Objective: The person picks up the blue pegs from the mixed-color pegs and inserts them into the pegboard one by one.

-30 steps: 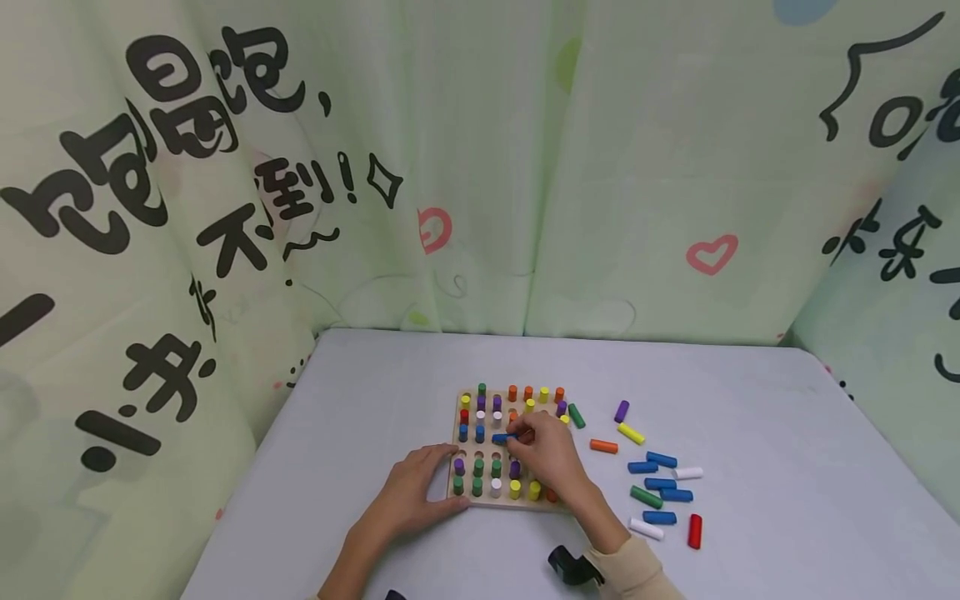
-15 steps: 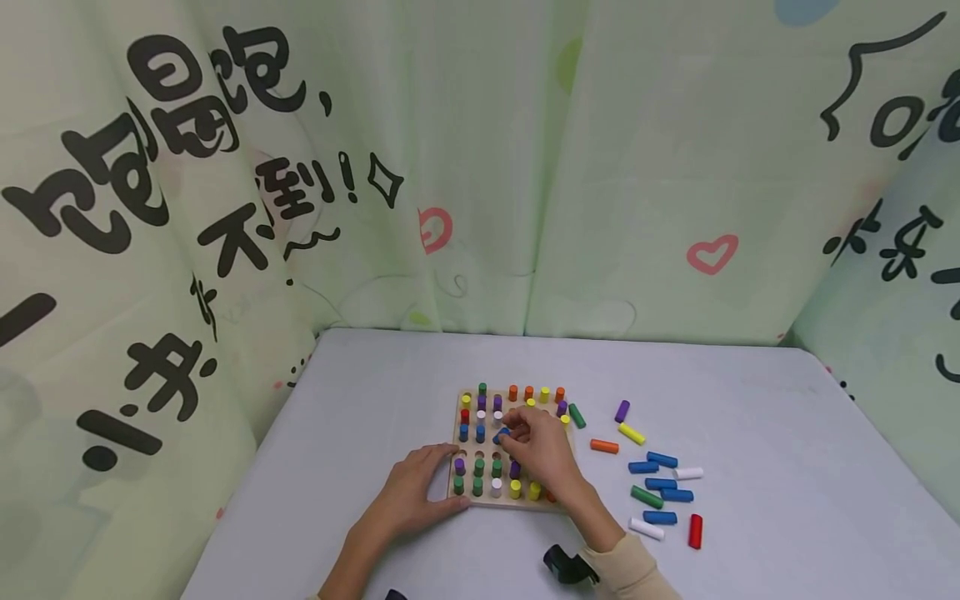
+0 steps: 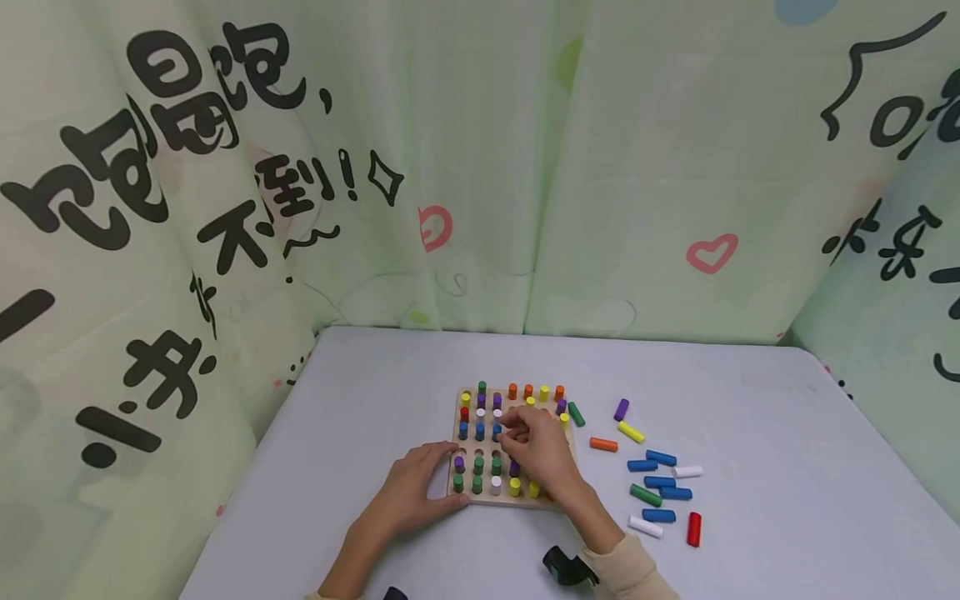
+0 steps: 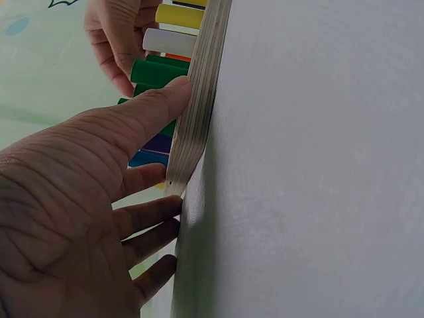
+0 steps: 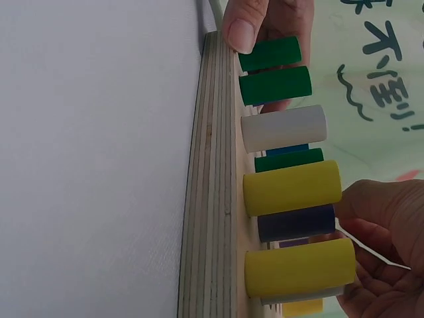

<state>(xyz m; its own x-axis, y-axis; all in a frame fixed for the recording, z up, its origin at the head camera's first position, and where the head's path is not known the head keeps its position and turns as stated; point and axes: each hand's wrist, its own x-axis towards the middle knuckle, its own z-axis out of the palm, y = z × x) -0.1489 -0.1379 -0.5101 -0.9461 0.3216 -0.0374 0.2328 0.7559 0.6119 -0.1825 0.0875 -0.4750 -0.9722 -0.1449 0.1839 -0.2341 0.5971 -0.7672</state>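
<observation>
A wooden pegboard (image 3: 517, 502) with rows of coloured pegs lies on the table. My left hand (image 3: 412, 482) holds its near left corner, thumb on the front edge and fingers along the left side. In the left wrist view, the left thumb (image 4: 159, 106) lies against the board's edge beside a green peg (image 4: 156, 71). My right hand (image 3: 542, 448) reaches over the board, thumb and forefinger at an upright blue peg (image 3: 497, 432), which they seem to pinch. That peg stands right of two other blue pegs (image 3: 471, 432). In the right wrist view, pegs partly hide the right fingertips.
Loose pegs lie right of the board: several blue ones (image 3: 658, 516), a red one (image 3: 694, 530), an orange one (image 3: 603, 445), plus white, green, yellow and purple ones. A green peg (image 3: 576, 414) lies against the board's right edge. Printed curtains (image 3: 480, 167) surround the table.
The blue peg in my right hand has turned from lying flat to upright and now stands in its row. My left hand has stayed at the board's corner.
</observation>
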